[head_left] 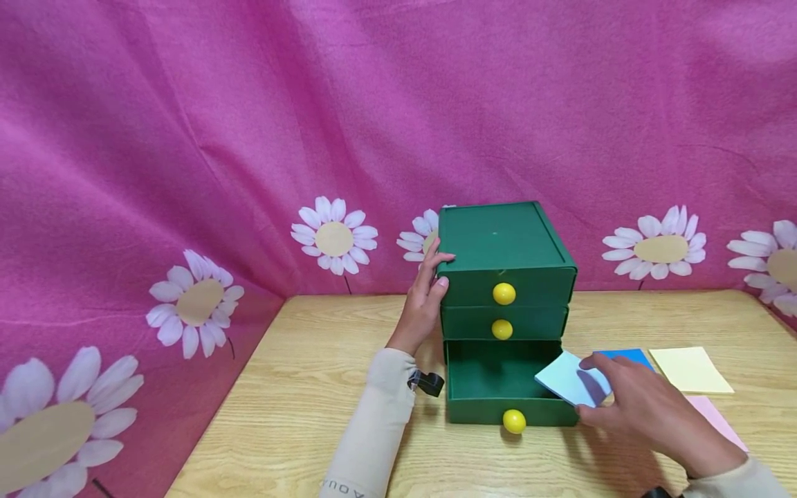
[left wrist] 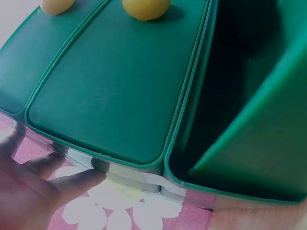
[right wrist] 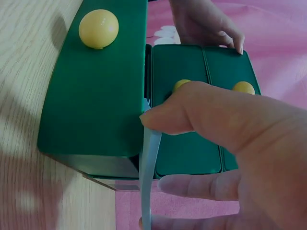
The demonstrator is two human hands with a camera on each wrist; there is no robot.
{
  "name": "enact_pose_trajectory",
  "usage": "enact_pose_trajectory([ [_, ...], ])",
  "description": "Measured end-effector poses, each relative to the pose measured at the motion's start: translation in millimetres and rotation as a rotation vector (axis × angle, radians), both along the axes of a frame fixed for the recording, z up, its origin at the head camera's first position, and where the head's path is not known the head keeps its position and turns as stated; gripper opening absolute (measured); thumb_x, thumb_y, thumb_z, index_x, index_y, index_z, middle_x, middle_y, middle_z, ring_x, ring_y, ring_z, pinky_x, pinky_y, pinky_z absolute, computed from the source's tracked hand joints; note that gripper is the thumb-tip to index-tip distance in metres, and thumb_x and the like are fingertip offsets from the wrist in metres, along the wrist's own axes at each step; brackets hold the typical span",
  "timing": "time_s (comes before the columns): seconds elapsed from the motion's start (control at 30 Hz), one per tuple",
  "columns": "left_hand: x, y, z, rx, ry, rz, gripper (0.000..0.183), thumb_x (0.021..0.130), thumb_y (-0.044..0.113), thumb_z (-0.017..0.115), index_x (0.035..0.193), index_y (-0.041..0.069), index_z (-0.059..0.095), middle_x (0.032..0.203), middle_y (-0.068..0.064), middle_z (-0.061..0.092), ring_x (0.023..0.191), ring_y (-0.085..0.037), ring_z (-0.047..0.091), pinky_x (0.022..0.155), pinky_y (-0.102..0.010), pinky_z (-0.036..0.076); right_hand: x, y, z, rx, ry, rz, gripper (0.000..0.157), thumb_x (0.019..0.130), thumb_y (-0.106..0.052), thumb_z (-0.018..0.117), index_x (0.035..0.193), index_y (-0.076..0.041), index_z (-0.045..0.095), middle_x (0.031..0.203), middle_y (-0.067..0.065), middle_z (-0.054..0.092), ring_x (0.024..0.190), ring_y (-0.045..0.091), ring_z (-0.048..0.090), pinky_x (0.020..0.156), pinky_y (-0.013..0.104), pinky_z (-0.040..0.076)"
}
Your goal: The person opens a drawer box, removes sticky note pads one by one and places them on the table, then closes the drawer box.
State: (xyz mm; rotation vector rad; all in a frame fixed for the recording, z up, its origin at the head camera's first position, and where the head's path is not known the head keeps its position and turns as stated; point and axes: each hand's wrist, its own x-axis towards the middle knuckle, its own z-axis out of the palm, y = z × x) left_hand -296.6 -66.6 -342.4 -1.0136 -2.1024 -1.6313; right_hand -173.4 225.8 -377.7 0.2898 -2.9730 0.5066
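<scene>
A green drawer cabinet (head_left: 507, 238) with round yellow knobs stands on the table, its bottom drawer (head_left: 479, 409) pulled out. My left hand (head_left: 423, 304) rests against the cabinet's upper left side, fingertips over the top edge; in the left wrist view its fingers (left wrist: 79, 184) lie along the side wall. Between thumb and fingers, my right hand (head_left: 647, 408) pinches a light blue sticky note pad (head_left: 575, 379), tilted over the drawer's right wall. Edge-on in the right wrist view, the pad (right wrist: 149, 158) is gripped by the thumb (right wrist: 168, 117) beside the drawer front.
Right of the cabinet lie a dark blue sticky note pad (head_left: 631, 356), a pale yellow one (head_left: 692, 369) and a pink one (head_left: 716, 418), partly behind the right hand. A pink cloth (head_left: 373, 138) with daisies hangs behind the wooden table (head_left: 299, 408).
</scene>
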Motion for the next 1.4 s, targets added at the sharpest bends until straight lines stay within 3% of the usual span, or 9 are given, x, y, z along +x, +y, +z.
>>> enact_pose_trajectory([
  [0.17, 0.0, -0.1, -0.3, 0.003, 0.004, 0.001, 0.039, 0.100, 0.012, 0.035, 0.139, 0.007, 0.039, 0.160, -0.012, 0.014, 0.146, -0.025, 0.018, 0.114, -0.044, 0.025, 0.4, 4.0, -2.2, 0.002, -0.003, 0.005, 0.060, 0.067, -0.036, 0.082, 0.115, -0.008, 0.059, 0.099, 0.013, 0.062, 0.085, 0.025, 0.055, 0.062, 0.039, 0.047],
  [0.43, 0.5, -0.2, 0.0, 0.009, 0.000, -0.001, 0.040, 0.100, 0.011, 0.036, 0.139, 0.007, 0.039, 0.160, -0.013, 0.014, 0.146, -0.025, 0.018, 0.115, -0.044, 0.023, -2.3, 11.4, -4.3, -0.010, -0.012, 0.000, 0.058, 0.067, -0.034, 0.082, 0.113, -0.007, 0.060, 0.109, 0.024, 0.059, 0.093, 0.036, 0.054, 0.067, 0.051, 0.050],
  [0.7, -0.8, 0.5, -0.9, 0.022, 0.003, -0.008, 0.039, 0.100, 0.012, 0.036, 0.138, 0.007, 0.041, 0.160, -0.012, 0.015, 0.146, -0.023, 0.017, 0.115, -0.043, 0.024, -5.9, 16.7, -5.0, -0.017, -0.146, -0.020, 0.060, 0.070, -0.039, 0.080, 0.116, -0.007, 0.058, 0.102, 0.017, 0.060, 0.090, 0.032, 0.054, 0.067, 0.047, 0.049],
  [0.93, -1.5, 0.9, -2.1, 0.029, 0.002, -0.019, 0.039, 0.100, 0.013, 0.037, 0.138, 0.007, 0.040, 0.160, -0.012, 0.014, 0.146, -0.023, 0.017, 0.115, -0.044, 0.024, -6.1, 26.3, -5.8, -0.022, -0.158, -0.044, 0.058, 0.071, -0.037, 0.080, 0.115, -0.007, 0.058, 0.099, 0.015, 0.060, 0.087, 0.028, 0.052, 0.061, 0.036, 0.043],
  [1.17, -1.1, 0.8, -1.7, 0.032, -0.014, -0.015, 0.040, 0.100, 0.013, 0.037, 0.139, 0.007, 0.040, 0.161, -0.010, 0.014, 0.146, -0.021, 0.018, 0.115, -0.045, 0.023, -10.9, 32.9, -3.5, -0.032, -0.237, -0.081, 0.067, 0.072, -0.041, 0.079, 0.119, -0.001, 0.054, 0.098, 0.019, 0.057, 0.086, 0.030, 0.051, 0.064, 0.043, 0.047],
  [1.4, -1.0, 0.4, -0.8, 0.032, -0.016, -0.022, 0.040, 0.100, 0.013, 0.037, 0.139, 0.007, 0.040, 0.161, -0.011, 0.013, 0.146, -0.023, 0.018, 0.115, -0.044, 0.023, -10.2, 36.9, -4.0, -0.013, -0.196, -0.094, 0.062, 0.074, -0.040, 0.078, 0.115, 0.001, 0.054, 0.087, 0.011, 0.055, 0.081, 0.028, 0.049, 0.061, 0.040, 0.044],
])
